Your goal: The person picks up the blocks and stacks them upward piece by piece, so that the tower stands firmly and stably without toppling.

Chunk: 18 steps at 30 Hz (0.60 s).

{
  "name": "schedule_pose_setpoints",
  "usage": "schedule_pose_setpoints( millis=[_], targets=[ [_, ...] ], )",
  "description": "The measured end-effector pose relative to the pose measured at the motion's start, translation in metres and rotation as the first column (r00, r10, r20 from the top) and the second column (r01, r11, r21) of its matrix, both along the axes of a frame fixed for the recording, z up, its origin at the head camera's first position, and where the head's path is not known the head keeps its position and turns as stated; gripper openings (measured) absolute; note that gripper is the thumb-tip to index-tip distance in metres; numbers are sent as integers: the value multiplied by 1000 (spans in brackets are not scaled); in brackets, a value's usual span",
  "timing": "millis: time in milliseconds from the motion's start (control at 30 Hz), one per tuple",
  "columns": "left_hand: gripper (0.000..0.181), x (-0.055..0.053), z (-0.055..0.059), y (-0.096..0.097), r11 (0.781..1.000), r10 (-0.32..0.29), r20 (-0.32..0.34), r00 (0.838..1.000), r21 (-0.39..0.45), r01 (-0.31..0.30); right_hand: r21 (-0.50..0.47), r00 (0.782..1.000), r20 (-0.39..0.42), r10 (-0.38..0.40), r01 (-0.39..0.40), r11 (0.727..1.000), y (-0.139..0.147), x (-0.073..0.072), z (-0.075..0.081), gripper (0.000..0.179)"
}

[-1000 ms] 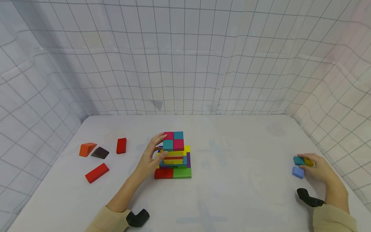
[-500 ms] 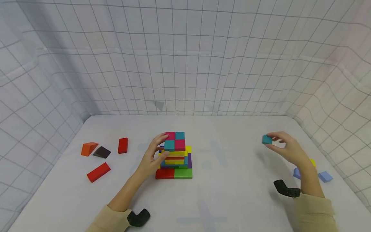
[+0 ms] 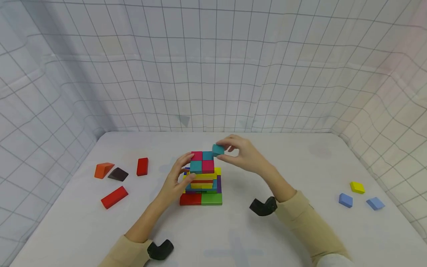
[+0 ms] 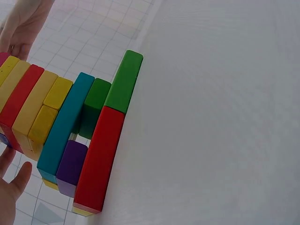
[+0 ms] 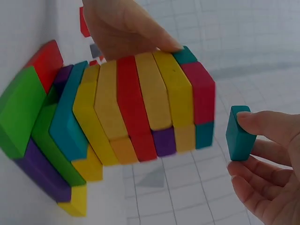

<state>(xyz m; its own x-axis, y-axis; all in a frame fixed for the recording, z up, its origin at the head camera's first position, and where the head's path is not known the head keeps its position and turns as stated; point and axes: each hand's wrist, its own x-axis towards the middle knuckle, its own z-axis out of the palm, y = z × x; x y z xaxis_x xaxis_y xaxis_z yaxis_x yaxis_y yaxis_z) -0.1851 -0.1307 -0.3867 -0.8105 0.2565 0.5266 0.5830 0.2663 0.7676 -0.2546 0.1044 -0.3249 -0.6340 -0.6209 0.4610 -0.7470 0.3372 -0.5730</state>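
In the middle of the table stands a layered tower of colored wooden blocks (image 3: 201,181), topped by pink and teal blocks. My left hand (image 3: 173,181) is at the tower's upper left side, its fingers spread and touching the upper layers, thumb toward the front. My right hand (image 3: 241,154) pinches a small teal block (image 3: 218,150) between thumb and fingers, just off the tower's right upper corner. The right wrist view shows a gap between this teal block (image 5: 240,133) and the top layer, with the left thumb (image 5: 168,43) lying against the tower's side.
On the left of the table lie an orange wedge (image 3: 103,170), a black block (image 3: 118,174) and two red blocks (image 3: 114,197). A yellow block (image 3: 357,187) and two blue blocks (image 3: 345,200) lie far right. Grid-patterned curtains (image 3: 213,74) enclose the back and sides.
My right hand has picked up the teal block at the far right and carried it left to the tower's top. The left hand stays at the tower.
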Motion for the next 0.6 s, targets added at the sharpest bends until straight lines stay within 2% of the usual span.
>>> schedule_pose_setpoints(
  millis=[133, 300, 433, 600],
  targets=[
    [58, 0, 1, 1, 1000, 6, 26, 1000, -16, -5, 19, 1000, 15, 24, -24, 1000, -28, -3, -1, 33],
    [62, -1, 2, 0, 1000, 9, 36, 999, -25, -8, 47, 998, 33, 48, -49, 998, -45, -4, -1, 32],
    [64, -1, 2, -1, 1000, 4, 12, 1000, -27, -3, 52, 997, 44, 70, -72, 996, -51, -5, -2, 30],
    [64, -1, 1, -2, 1000, -4, -21, 1000, -27, 4, 44, 996, 20, 81, -82, 996, -54, -3, -3, 29]
  ],
)
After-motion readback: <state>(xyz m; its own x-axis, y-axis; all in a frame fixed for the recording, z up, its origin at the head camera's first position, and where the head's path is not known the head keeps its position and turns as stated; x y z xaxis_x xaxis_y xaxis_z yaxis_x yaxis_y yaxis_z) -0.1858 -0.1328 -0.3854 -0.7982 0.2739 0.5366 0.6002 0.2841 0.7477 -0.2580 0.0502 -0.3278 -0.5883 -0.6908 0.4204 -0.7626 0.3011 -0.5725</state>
